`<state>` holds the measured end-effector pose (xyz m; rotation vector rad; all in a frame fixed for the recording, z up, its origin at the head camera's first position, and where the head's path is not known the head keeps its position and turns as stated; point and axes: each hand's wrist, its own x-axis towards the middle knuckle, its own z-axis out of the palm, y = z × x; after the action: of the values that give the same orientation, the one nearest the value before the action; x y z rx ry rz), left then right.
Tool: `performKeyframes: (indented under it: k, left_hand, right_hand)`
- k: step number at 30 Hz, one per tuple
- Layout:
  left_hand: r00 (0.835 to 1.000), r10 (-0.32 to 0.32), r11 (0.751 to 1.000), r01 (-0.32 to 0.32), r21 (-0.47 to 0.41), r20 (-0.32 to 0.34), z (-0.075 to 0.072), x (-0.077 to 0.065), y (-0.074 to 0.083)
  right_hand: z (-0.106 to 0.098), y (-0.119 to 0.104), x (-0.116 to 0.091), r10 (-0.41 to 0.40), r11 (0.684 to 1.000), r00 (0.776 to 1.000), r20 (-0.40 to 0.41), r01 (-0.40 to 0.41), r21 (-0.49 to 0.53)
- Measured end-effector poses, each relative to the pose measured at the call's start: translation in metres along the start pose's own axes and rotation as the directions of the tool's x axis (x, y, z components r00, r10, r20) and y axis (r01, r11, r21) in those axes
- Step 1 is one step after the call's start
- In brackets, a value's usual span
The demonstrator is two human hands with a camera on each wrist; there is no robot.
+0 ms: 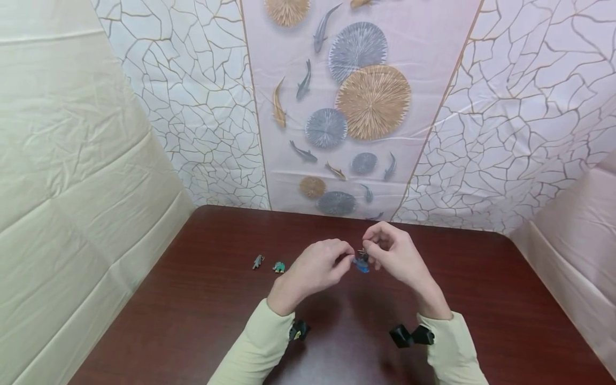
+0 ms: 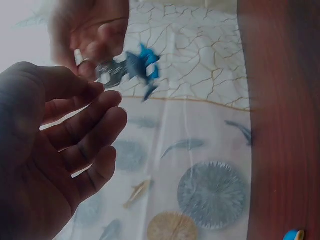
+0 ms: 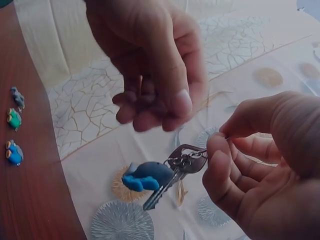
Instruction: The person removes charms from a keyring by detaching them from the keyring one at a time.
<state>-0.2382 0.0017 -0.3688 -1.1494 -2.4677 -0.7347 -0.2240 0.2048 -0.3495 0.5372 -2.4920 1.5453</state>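
Note:
My right hand (image 1: pixel 395 255) pinches a thin metal key ring (image 3: pixel 225 138) between thumb and fingers. From it hang a metal key (image 3: pixel 165 191) and a charm (image 3: pixel 152 173) with a dark grey body and bright blue parts, shaped like a dolphin in the left wrist view. My left hand (image 1: pixel 317 267) is close on the other side, thumb and index fingertips together and the other fingers loosely bent. In the right wrist view its fingertips (image 3: pixel 181 104) are just above the key, apart from it, with nothing visible between them.
On the dark red-brown table (image 1: pixel 202 321), to the left, lie a grey charm (image 1: pixel 258 261) and a green elephant-like charm (image 1: pixel 278 267). The right wrist view shows a blue-and-orange charm (image 3: pixel 14 152) beside them. A patterned cloth (image 1: pixel 332 160) hangs behind the table's far edge.

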Motion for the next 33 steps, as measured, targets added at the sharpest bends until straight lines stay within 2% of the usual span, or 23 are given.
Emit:
performKeyframes:
  k: [11, 14, 21, 33]
  left_hand:
    - [0.997, -0.011, 1.000, 0.012, 0.005, -0.070, 0.017, 0.002, 0.005]
    - [0.994, 0.001, 1.000, 0.002, 0.027, -0.112, 0.020, 0.003, 0.008]
    - [0.960, 0.070, 0.991, -0.036, 0.127, -0.270, 0.027, 0.003, 0.011]
    - [0.933, 0.087, 0.993, -0.055, 0.101, -0.350, 0.030, 0.002, 0.014]
  right_hand:
    - [-0.004, 0.000, -0.001, -0.048, 0.996, 0.999, -0.004, 0.049, 0.070]
    - [-0.004, 0.000, -0.001, -0.049, 0.995, 0.999, 0.002, 0.049, 0.082]
    - [-0.005, -0.002, -0.002, -0.065, 0.990, 0.998, 0.004, 0.064, 0.126]
    - [-0.005, -0.003, -0.003, -0.100, 0.977, 0.995, 0.005, 0.098, 0.189]
